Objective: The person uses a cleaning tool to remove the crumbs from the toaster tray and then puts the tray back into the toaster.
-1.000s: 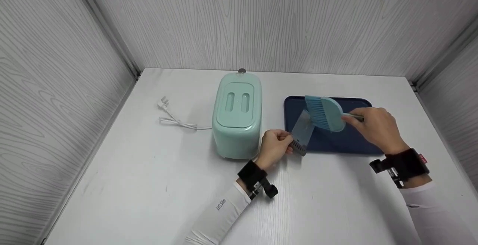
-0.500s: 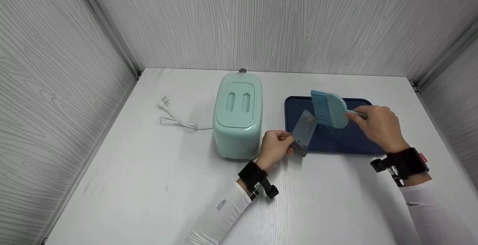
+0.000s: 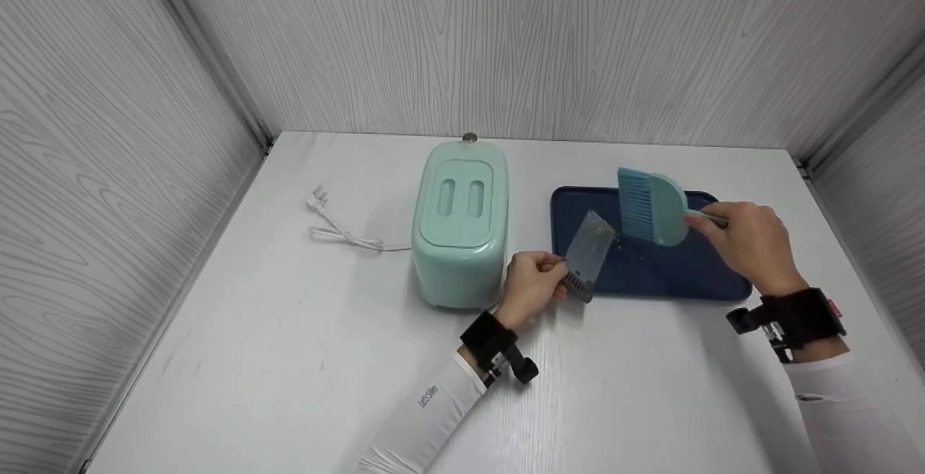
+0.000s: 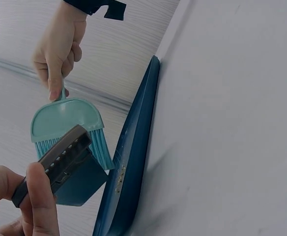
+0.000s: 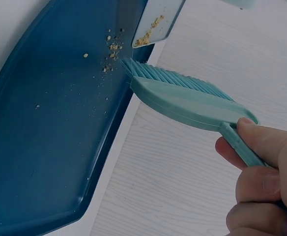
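Note:
My left hand (image 3: 533, 286) pinches the dark grey slotted end of a flat translucent plate (image 3: 588, 244), which slants over the left part of a navy tray (image 3: 672, 279). Yellowish crumbs (image 5: 151, 32) lie on the plate's far end, and more crumbs (image 5: 114, 49) are scattered on the tray beside it. In my right hand (image 3: 755, 243) is a mint-green hand brush (image 3: 668, 210), gripped by its thin handle. Its blue bristles (image 3: 636, 203) point left above the tray, a small gap away from the plate in the head view.
A mint-green appliance (image 3: 462, 264) with two recesses in its lid stands left of the tray. Its white cord and plug (image 3: 347, 237) lie on the white table (image 3: 289, 373). Grey wood-grain walls (image 3: 506, 48) enclose the back and sides.
My right hand has drawn the brush to the right, away from the plate, so the crumbs on the plate's end show more. My left hand and the plate have barely moved.

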### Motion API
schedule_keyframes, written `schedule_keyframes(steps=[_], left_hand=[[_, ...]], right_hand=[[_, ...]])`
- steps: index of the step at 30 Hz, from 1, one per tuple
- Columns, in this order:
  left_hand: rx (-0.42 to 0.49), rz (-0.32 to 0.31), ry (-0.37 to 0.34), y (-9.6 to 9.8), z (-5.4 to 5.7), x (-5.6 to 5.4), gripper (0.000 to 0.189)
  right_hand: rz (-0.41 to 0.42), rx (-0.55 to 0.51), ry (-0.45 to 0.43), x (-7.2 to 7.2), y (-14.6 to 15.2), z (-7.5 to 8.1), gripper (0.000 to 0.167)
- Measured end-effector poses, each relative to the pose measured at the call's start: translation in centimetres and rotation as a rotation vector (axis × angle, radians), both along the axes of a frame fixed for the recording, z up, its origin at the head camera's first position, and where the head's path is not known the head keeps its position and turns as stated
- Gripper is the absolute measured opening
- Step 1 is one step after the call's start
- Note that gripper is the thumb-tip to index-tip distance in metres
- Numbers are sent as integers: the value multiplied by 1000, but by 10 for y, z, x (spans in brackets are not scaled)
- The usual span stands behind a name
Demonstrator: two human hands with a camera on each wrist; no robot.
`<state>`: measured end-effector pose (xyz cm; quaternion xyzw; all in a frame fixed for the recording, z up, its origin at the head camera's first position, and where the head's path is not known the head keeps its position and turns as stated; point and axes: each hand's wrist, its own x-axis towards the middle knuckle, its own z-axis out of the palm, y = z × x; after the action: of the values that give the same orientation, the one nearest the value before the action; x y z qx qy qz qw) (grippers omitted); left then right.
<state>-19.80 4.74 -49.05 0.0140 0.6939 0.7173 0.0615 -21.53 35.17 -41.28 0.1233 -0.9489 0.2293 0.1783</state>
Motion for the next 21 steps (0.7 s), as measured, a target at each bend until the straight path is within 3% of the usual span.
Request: schedule_keyframes(steps=[11,21], left_hand=[[-4,-10,9,-2,1,1,14],[-49,-6,-20,-1,1,2,13]], right_hand=[[-1,-64,-110,16,1,23,36],[69,-49,-167,28,-18,40,36]])
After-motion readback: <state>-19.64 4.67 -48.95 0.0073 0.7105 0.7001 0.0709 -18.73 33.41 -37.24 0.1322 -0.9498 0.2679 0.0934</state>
